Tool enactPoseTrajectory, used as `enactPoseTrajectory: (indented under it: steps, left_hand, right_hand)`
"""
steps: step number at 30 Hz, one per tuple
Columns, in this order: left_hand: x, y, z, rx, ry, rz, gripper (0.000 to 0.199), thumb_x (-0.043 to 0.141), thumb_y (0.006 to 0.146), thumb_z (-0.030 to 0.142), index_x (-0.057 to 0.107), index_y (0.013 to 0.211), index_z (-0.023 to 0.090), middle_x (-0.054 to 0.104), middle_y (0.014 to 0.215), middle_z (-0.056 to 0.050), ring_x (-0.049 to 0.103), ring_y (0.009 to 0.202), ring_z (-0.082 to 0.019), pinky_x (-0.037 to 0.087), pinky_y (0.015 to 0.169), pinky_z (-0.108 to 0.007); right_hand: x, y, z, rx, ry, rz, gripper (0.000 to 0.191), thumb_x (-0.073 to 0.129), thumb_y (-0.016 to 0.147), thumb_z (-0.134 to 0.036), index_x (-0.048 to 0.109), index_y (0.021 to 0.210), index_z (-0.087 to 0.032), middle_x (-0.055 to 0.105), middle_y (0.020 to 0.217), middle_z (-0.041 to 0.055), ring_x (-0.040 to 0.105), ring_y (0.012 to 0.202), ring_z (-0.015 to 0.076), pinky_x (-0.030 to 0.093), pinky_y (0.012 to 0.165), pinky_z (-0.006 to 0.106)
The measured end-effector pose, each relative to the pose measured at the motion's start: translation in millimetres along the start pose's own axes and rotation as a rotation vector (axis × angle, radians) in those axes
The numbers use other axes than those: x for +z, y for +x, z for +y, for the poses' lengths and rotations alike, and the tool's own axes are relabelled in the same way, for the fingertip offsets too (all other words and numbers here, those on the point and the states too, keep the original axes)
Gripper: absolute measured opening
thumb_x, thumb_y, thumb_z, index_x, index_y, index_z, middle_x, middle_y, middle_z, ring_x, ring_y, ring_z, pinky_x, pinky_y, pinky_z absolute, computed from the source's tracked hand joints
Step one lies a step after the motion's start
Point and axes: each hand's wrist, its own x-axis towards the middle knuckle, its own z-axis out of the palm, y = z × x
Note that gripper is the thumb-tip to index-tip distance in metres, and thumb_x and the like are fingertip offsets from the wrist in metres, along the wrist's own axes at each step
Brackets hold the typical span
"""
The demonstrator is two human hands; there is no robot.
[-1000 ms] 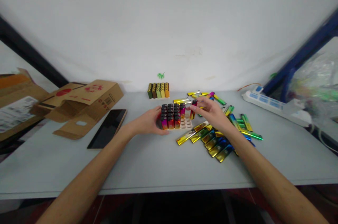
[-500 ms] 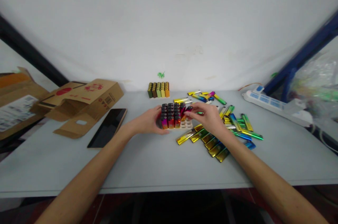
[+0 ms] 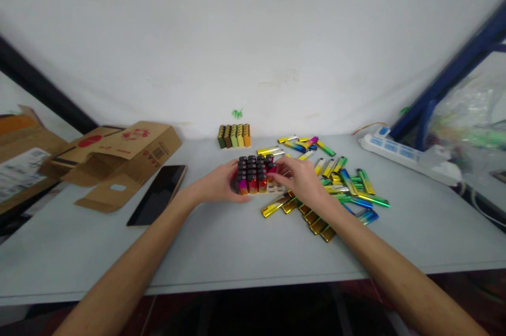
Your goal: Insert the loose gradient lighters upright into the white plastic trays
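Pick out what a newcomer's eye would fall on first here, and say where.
Probably the upright black-topped lighters, packed in rows at the centre between the left hand and right hand. Next, the loose shiny lighters strewn to their right, then the open box at the left.

We see grey on the surface (image 3: pixel 221 251), red print on the brown box (image 3: pixel 136 138), and black tops on the pink-to-orange lighters (image 3: pixel 252 180).

Left hand (image 3: pixel 222 183): bare, slender fingers | right hand (image 3: pixel 303 182): bare | left forearm (image 3: pixel 140 257), right forearm (image 3: pixel 391 259): bare, slim, tapering to wrists | nails: too small to tell
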Motion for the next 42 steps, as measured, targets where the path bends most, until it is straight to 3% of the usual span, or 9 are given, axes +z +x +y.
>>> enactPoseTrajectory:
  steps: [6, 11, 14, 18, 22, 26, 29, 37, 42]
  left_hand:
    - [0.2, -0.7, -0.7, 0.002, 0.011, -0.004, 0.077, 0.092, 0.073, 0.042, 0.064, 0.142, 0.022, 0.072, 0.145, -0.012, 0.068, 0.133, -0.036, 0.054, 0.121, -0.050]
    - [-0.3, 0.5, -1.7, 0.019, 0.004, -0.006, 0.083, 0.093, 0.073, 0.046, 0.061, 0.146, 0.024, 0.069, 0.149, -0.013, 0.066, 0.137, -0.038, 0.052, 0.124, -0.054]
    - [-0.7, 0.1, -2.3, 0.020, 0.011, -0.009, 0.082, 0.093, 0.073, 0.046, 0.061, 0.145, 0.022, 0.069, 0.149, -0.014, 0.066, 0.138, -0.038, 0.051, 0.125, -0.053]
    - [-0.3, -0.6, -2.2, 0.026, 0.014, 0.007, 0.081, 0.095, 0.072, 0.044, 0.063, 0.143, 0.022, 0.070, 0.148, -0.013, 0.067, 0.136, -0.037, 0.051, 0.125, -0.050]
    - [-0.3, -0.7, -0.7, 0.019, 0.007, 0.005, 0.079, 0.094, 0.074, 0.045, 0.063, 0.144, 0.022, 0.071, 0.146, -0.012, 0.068, 0.134, -0.036, 0.052, 0.124, -0.048]
    - [-0.6, -0.8, -0.6, 0.004, 0.015, 0.002, 0.079, 0.095, 0.072, 0.046, 0.065, 0.142, 0.022, 0.071, 0.146, -0.013, 0.068, 0.134, -0.038, 0.053, 0.123, -0.051]
    - [-0.3, -0.7, -1.6, -0.001, 0.018, 0.003, 0.080, 0.094, 0.073, 0.047, 0.064, 0.142, 0.022, 0.069, 0.149, -0.014, 0.067, 0.137, -0.039, 0.052, 0.123, -0.051]
    - [0.2, -0.4, -2.9, 0.015, 0.015, -0.003, 0.080, 0.093, 0.073, 0.047, 0.063, 0.144, 0.023, 0.069, 0.149, -0.012, 0.066, 0.138, -0.038, 0.052, 0.124, -0.050]
    - [-0.1, -0.8, -1.2, 0.006, 0.024, 0.003, 0.082, 0.094, 0.073, 0.047, 0.063, 0.145, 0.023, 0.069, 0.149, -0.012, 0.067, 0.137, -0.039, 0.052, 0.123, -0.052]
  right_hand:
    - [0.4, -1.5, -1.9, 0.028, 0.035, -0.015, 0.024, 0.085, 0.090, -0.038, 0.066, 0.096, -0.024, 0.077, 0.081, 0.0021, 0.072, 0.071, 0.0200, 0.055, 0.069, 0.034]
    - [-26.0, 3.5, 1.4, -0.034, -0.051, 0.082, 0.030, 0.067, 0.105, -0.051, 0.073, 0.098, -0.023, 0.081, 0.089, 0.0069, 0.073, 0.076, 0.0210, 0.056, 0.074, 0.036]
    - [-53.7, 8.6, 22.3, -0.013, -0.233, 0.232, 0.032, 0.057, 0.109, -0.048, 0.074, 0.104, -0.022, 0.082, 0.090, 0.0094, 0.075, 0.079, 0.0247, 0.057, 0.077, 0.039]
    - [-87.4, 13.6, 68.3, -0.007, -0.529, 0.303, 0.031, 0.052, 0.107, -0.033, 0.077, 0.117, -0.017, 0.084, 0.115, 0.0186, 0.078, 0.103, 0.0338, 0.060, 0.096, 0.050]
    - [-96.5, 17.6, 108.1, -0.016, -0.674, 0.200, 0.051, 0.041, 0.101, -0.012, 0.070, 0.143, -0.005, 0.071, 0.149, 0.0262, 0.068, 0.139, 0.0370, 0.051, 0.121, 0.056]
    - [-88.6, 24.0, 127.1, -0.018, -0.775, 0.036, 0.070, 0.039, 0.090, 0.004, 0.062, 0.155, -0.003, 0.056, 0.167, 0.0229, 0.052, 0.158, 0.0324, 0.043, 0.131, 0.052]
    - [-84.7, 28.8, 127.1, 0.005, -0.814, -0.014, 0.072, 0.040, 0.089, 0.006, 0.063, 0.156, -0.009, 0.060, 0.165, 0.0189, 0.056, 0.154, 0.0303, 0.048, 0.126, 0.049]
    - [-90.5, 30.0, 102.4, 0.088, -0.880, 0.037, 0.033, 0.061, 0.097, -0.009, 0.082, 0.119, -0.019, 0.081, 0.124, 0.0177, 0.072, 0.113, 0.0367, 0.056, 0.101, 0.049]
    - [-94.7, 24.9, 93.5, -0.002, -0.722, 0.097, 0.031, 0.056, 0.108, -0.027, 0.078, 0.126, -0.015, 0.080, 0.119, 0.0201, 0.073, 0.106, 0.0350, 0.056, 0.098, 0.046]
